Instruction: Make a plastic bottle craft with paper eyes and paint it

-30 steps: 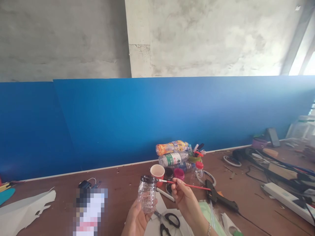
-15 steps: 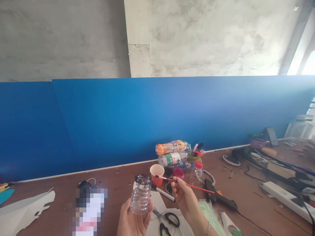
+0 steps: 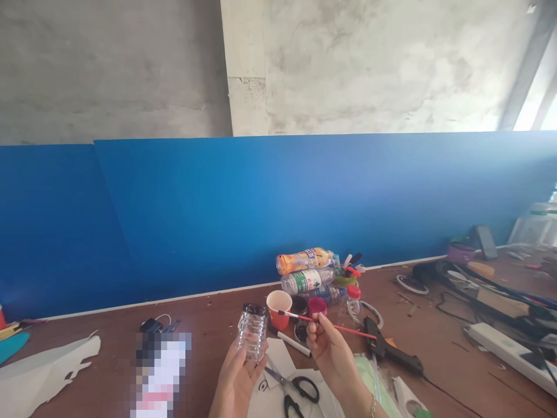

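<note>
My left hand (image 3: 237,383) grips a clear ribbed cut bottle piece (image 3: 251,332) with a dark painted rim, held upright above the table. My right hand (image 3: 327,348) pinches a thin red-handled paintbrush (image 3: 331,324), its dark tip pointing left near the orange paper cup (image 3: 278,307). The brush tip sits a little to the right of the bottle's rim, not touching it. Small paint pots (image 3: 316,305) stand just behind my right hand.
Black-handled scissors (image 3: 296,390) lie on white paper below my hands. A white marker (image 3: 291,343), a black glue gun (image 3: 389,351), several plastic bottles (image 3: 304,270), a power strip (image 3: 509,354) and cables lie to the right. A white cut-out (image 3: 43,374) lies left. A blue board (image 3: 261,215) backs the table.
My left hand lowered the bottle piece slightly and shifted its grip; the brush tip drew away from the rim toward the cup. The view moved a little.
</note>
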Motion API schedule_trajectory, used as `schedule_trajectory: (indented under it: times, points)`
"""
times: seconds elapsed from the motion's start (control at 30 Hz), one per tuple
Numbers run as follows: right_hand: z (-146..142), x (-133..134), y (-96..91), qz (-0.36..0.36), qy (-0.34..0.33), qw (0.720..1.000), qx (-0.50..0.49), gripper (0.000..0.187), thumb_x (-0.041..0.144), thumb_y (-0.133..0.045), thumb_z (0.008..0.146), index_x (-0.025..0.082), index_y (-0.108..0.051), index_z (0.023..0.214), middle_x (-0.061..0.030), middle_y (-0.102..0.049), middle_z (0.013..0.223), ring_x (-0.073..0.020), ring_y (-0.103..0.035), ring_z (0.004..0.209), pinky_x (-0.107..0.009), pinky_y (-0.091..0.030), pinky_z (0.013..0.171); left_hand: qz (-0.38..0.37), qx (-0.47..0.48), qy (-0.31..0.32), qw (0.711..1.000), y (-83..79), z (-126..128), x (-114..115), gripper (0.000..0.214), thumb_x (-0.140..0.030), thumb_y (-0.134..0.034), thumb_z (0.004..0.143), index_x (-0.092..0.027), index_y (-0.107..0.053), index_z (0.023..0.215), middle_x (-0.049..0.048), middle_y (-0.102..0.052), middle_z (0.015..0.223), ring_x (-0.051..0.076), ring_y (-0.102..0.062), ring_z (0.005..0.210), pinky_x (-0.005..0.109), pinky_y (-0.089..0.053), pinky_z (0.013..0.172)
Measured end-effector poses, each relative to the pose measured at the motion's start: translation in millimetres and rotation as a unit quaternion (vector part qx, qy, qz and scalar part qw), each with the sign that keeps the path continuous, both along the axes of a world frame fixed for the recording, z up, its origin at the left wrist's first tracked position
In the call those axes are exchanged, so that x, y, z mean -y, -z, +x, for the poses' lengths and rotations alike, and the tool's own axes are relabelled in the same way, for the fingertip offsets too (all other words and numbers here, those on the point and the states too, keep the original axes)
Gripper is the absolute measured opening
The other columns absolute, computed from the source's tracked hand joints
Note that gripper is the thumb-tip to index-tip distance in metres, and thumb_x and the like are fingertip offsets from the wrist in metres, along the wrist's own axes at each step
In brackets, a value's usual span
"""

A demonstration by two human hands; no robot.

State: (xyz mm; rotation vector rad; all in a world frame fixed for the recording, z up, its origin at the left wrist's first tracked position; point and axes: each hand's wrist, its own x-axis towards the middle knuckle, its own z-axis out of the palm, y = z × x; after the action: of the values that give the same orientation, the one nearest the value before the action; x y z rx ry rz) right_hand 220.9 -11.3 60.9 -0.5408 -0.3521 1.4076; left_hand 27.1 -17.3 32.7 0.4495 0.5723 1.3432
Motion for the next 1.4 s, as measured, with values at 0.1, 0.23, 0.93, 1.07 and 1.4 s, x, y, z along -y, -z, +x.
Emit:
schedule_trajectory:
  times: [0.1,0.23,0.93,1.07,1.4]
  points:
    - [0,0,-1.3,-0.005,0.012,1.0,-0.003,0.02,0.03,-0.08,0.065,0.017,-0.068,0.075,0.001,-0.062,0.063,-0.0091,-0.053,0.055,-0.017,-0.047,0.049,0.003,-0.117,-0.084,0.99,0.2,4,-2,0.052,-0.037,-0.08,0.057,-0.02,-0.063,0.103,0.0095,-0.07,0.104,0.032,-0.063,0.102,0.043,-0.047,0.091]
    - [2,-2,-1.9,-0.004,0.015,1.0,0.02,0.023,0.035,-0.079,0.065,0.017,-0.069,0.075,0.0017,-0.06,0.06,-0.0079,-0.05,0.051,-0.017,-0.044,0.046,0.03,-0.234,-0.192,0.952,1.1,12,1,0.058,-0.027,-0.083,0.051,-0.021,-0.057,0.103,0.0102,-0.066,0.11,0.03,-0.063,0.101,0.038,-0.049,0.085]
    - [24,-18,-29.8,0.015,0.121,0.946,0.3,0.04,0.056,-0.068,0.069,0.018,-0.071,0.077,-0.0037,-0.066,0.066,-0.0154,-0.054,0.06,-0.025,-0.044,0.054,0.053,-0.306,-0.202,0.929,7.9,22,6,0.064,-0.037,-0.076,0.058,-0.024,-0.046,0.113,0.0154,-0.055,0.124,0.026,-0.068,0.082,0.035,-0.052,0.07]
    - [21,-19,-68.5,0.054,0.122,0.919,0.372,0.035,0.054,-0.064,0.073,0.019,-0.069,0.072,-0.0026,-0.063,0.059,-0.0168,-0.052,0.054,-0.027,-0.041,0.049,0.103,-0.374,-0.233,0.892,19.8,22,2,0.055,-0.034,-0.069,0.064,-0.022,-0.047,0.113,0.0136,-0.056,0.12,0.023,-0.066,0.086,0.034,-0.055,0.07]
    - [-15,17,-56.5,0.113,0.243,0.849,0.456,0.035,0.052,-0.055,0.081,0.019,-0.064,0.075,-0.0033,-0.064,0.062,-0.0153,-0.054,0.055,-0.025,-0.045,0.052,0.334,-0.618,-0.42,0.574,28.0,6,-4,0.031,-0.017,-0.052,0.081,-0.022,-0.054,0.112,0.0112,-0.053,0.12,0.025,-0.055,0.11,0.038,-0.055,0.08]
